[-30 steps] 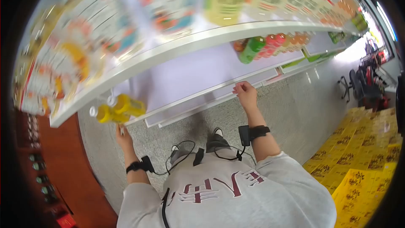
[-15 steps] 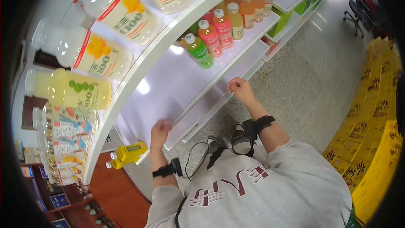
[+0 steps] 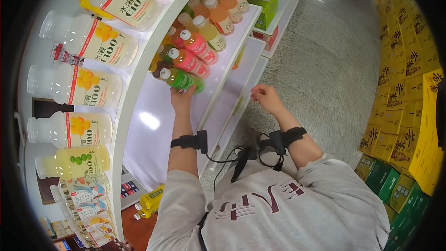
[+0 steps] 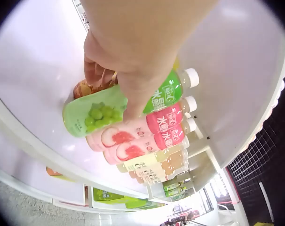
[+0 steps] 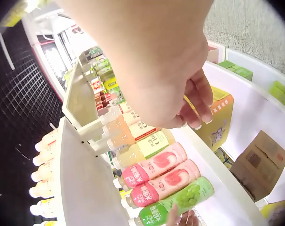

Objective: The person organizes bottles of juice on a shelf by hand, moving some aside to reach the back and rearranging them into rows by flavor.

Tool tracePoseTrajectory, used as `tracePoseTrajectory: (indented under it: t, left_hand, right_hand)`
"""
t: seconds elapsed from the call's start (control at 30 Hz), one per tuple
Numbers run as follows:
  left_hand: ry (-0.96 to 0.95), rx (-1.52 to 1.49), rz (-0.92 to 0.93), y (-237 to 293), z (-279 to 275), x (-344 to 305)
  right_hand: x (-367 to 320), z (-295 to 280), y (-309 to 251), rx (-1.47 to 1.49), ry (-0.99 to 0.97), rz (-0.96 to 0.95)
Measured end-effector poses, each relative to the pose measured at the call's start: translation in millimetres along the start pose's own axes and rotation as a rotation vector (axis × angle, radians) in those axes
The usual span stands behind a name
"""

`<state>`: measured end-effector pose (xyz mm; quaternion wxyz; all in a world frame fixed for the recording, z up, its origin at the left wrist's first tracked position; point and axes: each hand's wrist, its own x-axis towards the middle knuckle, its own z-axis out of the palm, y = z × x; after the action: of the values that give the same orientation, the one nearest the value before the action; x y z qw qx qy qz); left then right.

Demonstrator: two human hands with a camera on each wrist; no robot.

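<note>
A green-labelled drink bottle with a white cap and grapes on its label stands at the near end of a group of bottles on the middle shelf. My left hand grips it, the thumb across its front and the fingers reaching round behind. Right beside it are two pink peach drink bottles. My right hand hangs in front of the shelf edge with its fingers loosely curled and nothing in them.
Large C100 bottles line the upper shelf at left. Two yellow bottles stand at the shelf's near end. Stacked yellow cartons rise at right across the grey floor. A brown carton sits on a lower shelf.
My left hand has moved from the yellow bottles along the shelf to the green bottle and now grips it. The head view has turned; the right hand stays loosely curled before the shelf.
</note>
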<state>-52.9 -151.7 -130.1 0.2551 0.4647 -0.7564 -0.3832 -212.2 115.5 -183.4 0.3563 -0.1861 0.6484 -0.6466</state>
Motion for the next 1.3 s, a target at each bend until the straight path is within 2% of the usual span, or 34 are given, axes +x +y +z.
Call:
tracePoseTrajectory:
  t: [0.07, 0.27, 0.37, 0.5, 0.6, 0.67, 0.7, 0.77, 0.8, 0.87, 0.93, 1.0, 1.07, 1.1, 1.17, 1.23, 1.3]
  left_hand:
    - [0.109, -0.044, 0.095, -0.2, 11.5, -2.7]
    - [0.209, -0.057, 0.152, -4.0, 26.0, -5.4]
    - [0.192, -0.018, 0.075, 12.6, 16.4, -12.2]
    - [0.234, 0.001, 0.042, 8.5, -5.1, -28.9]
    - [0.277, 0.04, -0.001, -9.3, -34.3, -48.6]
    - [0.338, -0.017, 0.007, -16.1, -56.8, -64.7]
    - [0.357, -0.012, -0.007, -17.3, -68.5, -72.9]
    - [0.418, 0.087, -0.153, -20.9, -91.4, -90.5]
    - [0.464, 0.047, -0.107, -29.9, -100.8, -98.6]
    - [0.51, 0.048, -0.16, -36.8, -118.2, -116.5]
    - [0.562, 0.045, -0.214, -46.3, -134.3, -134.7]
    - [0.599, -0.009, -0.172, -58.0, -144.8, -151.7]
    - [0.631, -0.032, -0.197, -64.4, -153.2, -166.9]
    - [0.639, -0.055, -0.202, -68.4, -157.0, -174.7]
    - [0.673, -0.056, -0.243, -86.2, -163.5, -187.4]
    - [0.708, -0.049, -0.286, -99.4, -174.1, -202.2]
    - [0.693, -0.05, -0.297, -105.4, -181.3, -211.5]
  right_hand:
    - [0.2, -1.9, 3.5, 0.026, 0.005, 0.016]
    - [1.1, 2.4, 2.7, -0.002, -0.006, 0.002]
    - [4.8, 10.5, -2.4, -0.043, -0.016, 0.008]
    - [23.3, 32.3, -13.2, -0.17, -0.093, -0.028]
    - [31.9, 60.7, -40.0, -0.332, -0.141, -0.132]
    - [38.9, 85.8, -52.3, -0.334, -0.143, -0.305]
    - [47.0, 101.5, -48.8, -0.334, -0.167, -0.306]
    - [65.3, 134.5, -38.0, -0.386, -0.184, -0.477]
    - [70.8, 149.8, -38.3, -0.384, -0.216, -0.477]
    - [81.4, 179.8, -39.9, -0.451, -0.118, -0.639]
    - [93.2, 205.0, -42.3, -0.506, -0.141, -0.62]
    - [99.3, 226.3, -46.0, -0.569, -0.161, -0.607]
    - [102.0, 241.4, -50.2, -0.379, -0.143, -0.402]
    - [114.4, 252.5, -33.4, -0.389, -0.184, -0.408]
    - [147.4, 276.5, 16.6, -0.024, -0.12, -0.324]
    - [163.5, 279.0, 24.8, 0.015, -0.14, -0.216]
    - [127.4, 276.6, -31.2, -0.427, 0.024, -0.319]
